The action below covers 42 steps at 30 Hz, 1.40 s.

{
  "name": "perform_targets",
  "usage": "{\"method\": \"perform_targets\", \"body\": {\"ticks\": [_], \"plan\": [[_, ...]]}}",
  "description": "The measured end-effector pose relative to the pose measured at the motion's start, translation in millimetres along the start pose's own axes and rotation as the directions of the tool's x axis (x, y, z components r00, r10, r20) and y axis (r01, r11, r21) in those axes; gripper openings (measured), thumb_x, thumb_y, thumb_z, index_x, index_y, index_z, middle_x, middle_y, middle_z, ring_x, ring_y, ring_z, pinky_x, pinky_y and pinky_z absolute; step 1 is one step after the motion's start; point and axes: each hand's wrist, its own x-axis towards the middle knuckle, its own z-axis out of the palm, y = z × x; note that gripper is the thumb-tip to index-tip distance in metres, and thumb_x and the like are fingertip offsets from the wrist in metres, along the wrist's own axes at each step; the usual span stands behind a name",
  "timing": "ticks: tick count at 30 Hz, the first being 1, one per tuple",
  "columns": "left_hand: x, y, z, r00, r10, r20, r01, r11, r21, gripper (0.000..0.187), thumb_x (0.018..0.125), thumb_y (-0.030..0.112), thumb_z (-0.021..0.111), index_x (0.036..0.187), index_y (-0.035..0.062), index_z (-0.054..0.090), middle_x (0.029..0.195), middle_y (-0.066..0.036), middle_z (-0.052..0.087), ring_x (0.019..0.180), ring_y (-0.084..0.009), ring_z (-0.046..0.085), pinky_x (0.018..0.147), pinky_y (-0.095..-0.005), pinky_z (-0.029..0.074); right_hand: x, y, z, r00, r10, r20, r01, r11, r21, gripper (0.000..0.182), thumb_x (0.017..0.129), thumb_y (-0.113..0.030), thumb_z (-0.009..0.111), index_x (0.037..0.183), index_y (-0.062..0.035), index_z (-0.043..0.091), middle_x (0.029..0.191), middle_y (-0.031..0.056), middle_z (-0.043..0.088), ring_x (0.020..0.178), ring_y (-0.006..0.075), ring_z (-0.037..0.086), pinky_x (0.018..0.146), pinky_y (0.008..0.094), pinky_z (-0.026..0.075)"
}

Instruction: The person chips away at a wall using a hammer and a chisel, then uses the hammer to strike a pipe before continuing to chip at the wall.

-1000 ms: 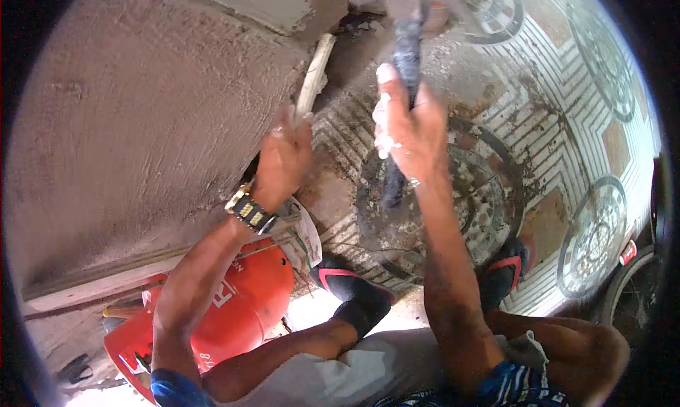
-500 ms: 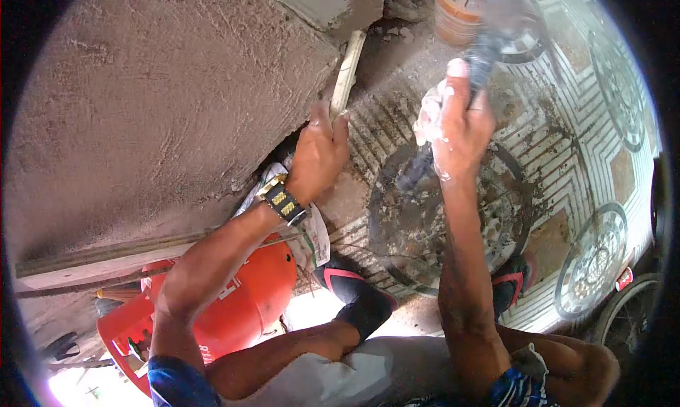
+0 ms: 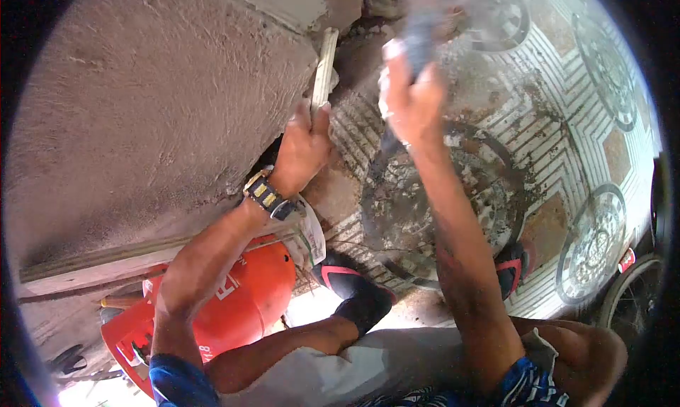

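Note:
Near the edge of the grey plastered surface (image 3: pixel 163 109), my left hand (image 3: pixel 304 148) grips the lower end of a pale wooden strip (image 3: pixel 325 67). The strip's far end lies by the plaster corner. My right hand (image 3: pixel 416 109), to the right of the strip and blurred, is closed round the dark handle of a tool (image 3: pixel 419 35). The tool's far part is smeared by motion, so its shape cannot be made out. Whitish material clings to the right hand's thumb and side.
A red-orange container (image 3: pixel 244 294) lies below my left arm. Patterned, dirt-covered floor (image 3: pixel 545 74) spreads to the right. A wheel (image 3: pixel 632 294) and a small red item (image 3: pixel 626 260) are at the right edge. My feet are below the hands.
My right hand and the tool have moved left, nearer the wooden strip. My left hand and the strip appear slightly farther left. The brown pot seen earlier at the top is now hidden or blurred.

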Motion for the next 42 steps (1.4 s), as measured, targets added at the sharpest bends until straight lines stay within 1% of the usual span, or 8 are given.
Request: {"method": "perform_targets", "body": {"ticks": [2, 7, 14, 21, 25, 30, 32, 42], "plan": [[-5.7, 20.9, -3.5, 0.989, -0.145, 0.013, 0.145, 0.984, -0.101, 0.030, 0.098, 0.035, 0.050, 0.107, 0.0067, 0.050, 0.070, -0.001, 0.046, 0.053, -0.0093, 0.047, 0.044, -0.0277, 0.040, 6.4, 0.9, -5.5, 0.945, 0.218, 0.242, -0.022, 0.784, -0.620, 0.051, 0.089, -0.050, 0.056, 0.095, 0.0009, 0.060, 0.073, 0.0219, 0.064, 0.077, 0.0393, 0.066, 0.073, 0.0458, 0.050], [-17.1, 27.0, -1.9, 0.976, -0.218, 0.025, 0.220, 0.966, -0.137, 0.032, 0.096, 0.037, 0.053, 0.110, 0.0089, 0.051, 0.073, -0.001, 0.046, 0.053, -0.0082, 0.046, 0.043, -0.0248, 0.038, 4.9, -18.2, -20.0, 0.995, 0.039, 0.096, -0.027, 0.992, -0.123, 0.041, 0.090, -0.043, 0.061, 0.082, -0.0030, 0.055, 0.062, 0.0024, 0.057, 0.050, 0.0120, 0.054, 0.048, 0.0303, 0.045], [-8.2, 34.9, -7.6, 0.960, -0.263, 0.100, 0.281, 0.925, -0.258, 0.031, 0.098, 0.036, 0.051, 0.114, 0.0092, 0.051, 0.079, 0.002, 0.047, 0.054, -0.0053, 0.042, 0.044, -0.0214, 0.034, 9.8, 27.7, -6.4, 0.979, 0.098, 0.179, 0.041, 0.765, -0.642, 0.046, 0.090, -0.049, 0.057, 0.090, -0.0029, 0.059, 0.067, 0.0041, 0.060, 0.060, 0.0141, 0.059, 0.059, 0.0357, 0.050], [-11.0, 27.9, -7.0, 0.970, -0.230, 0.084, 0.245, 0.929, -0.279, 0.030, 0.097, 0.036, 0.053, 0.111, 0.0090, 0.053, 0.077, 0.003, 0.047, 0.054, -0.0036, 0.040, 0.044, -0.0202, 0.032, -7.5, 8.3, -15.1, 0.999, 0.036, 0.024, -0.035, 0.999, -0.040, 0.037, 0.092, -0.041, 0.061, 0.085, -0.0052, 0.054, 0.063, -0.0008, 0.053, 0.050, 0.0063, 0.050, 0.042, 0.0258, 0.040], [-13.8, 38.7, -8.7, 0.957, -0.260, 0.130, 0.290, 0.883, -0.370, 0.029, 0.097, 0.035, 0.055, 0.111, 0.0100, 0.054, 0.079, 0.004, 0.047, 0.054, -0.0012, 0.038, 0.045, -0.0181, 0.031, 0.6, 19.9, -4.4, 0.964, 0.163, 0.210, -0.008, 0.809, -0.587, 0.057, 0.089, -0.056, 0.051, 0.093, 0.0003, 0.057, 0.074, 0.0208, 0.064, 0.070, 0.0352, 0.065, 0.070, 0.0426, 0.051], [2.2, -13.0, -12.1, 0.992, 0.128, 0.006, -0.121, 0.922, 0.367, 0.033, 0.097, 0.032, 0.053, 0.115, 0.0052, 0.052, 0.083, -0.013, 0.056, 0.058, -0.0248, 0.055, 0.047, -0.0367, 0.043, -7.3, 24.5, -27.8, 0.977, 0.201, 0.074, -0.173, 0.945, -0.279, 0.040, 0.090, -0.044, 0.061, 0.086, -0.0047, 0.055, 0.058, 0.0013, 0.053, 0.047, 0.0108, 0.051, 0.044, 0.0301, 0.043], [4.9, -19.9, -14.1, 0.957, 0.284, 0.051, -0.246, 0.712, 0.658, 0.037, 0.096, 0.032, 0.052, 0.120, 0.0033, 0.050, 0.086, -0.022, 0.059, 0.065, -0.0369, 0.059, 0.052, -0.0451, 0.046, -10.8, 16.8, -36.0, 0.949, 0.301, 0.097, -0.279, 0.941, -0.193, 0.057, 0.087, -0.054, 0.056, 0.090, 0.0035, 0.059, 0.074, 0.0251, 0.064, 0.073, 0.0405, 0.065, 0.068, 0.0460, 0.050], [-8.9, 14.1, -18.4, 0.976, 0.210, 0.047, -0.194, 0.765, 0.614, 0.038, 0.094, 0.027, 0.052, 0.124, 0.0027, 0.049, 0.076, -0.028, 0.061, 0.060, -0.0447, 0.059, 0.049, -0.0498, 0.046, -25.0, 10.3, -33.7, 0.935, 0.340, 0.105, -0.307, 0.920, -0.244, 0.054, 0.089, -0.052, 0.056, 0.085, 0.0015, 0.057, 0.067, 0.0183, 0.062, 0.065, 0.0330, 0.064, 0.063, 0.0421, 0.049]]}}
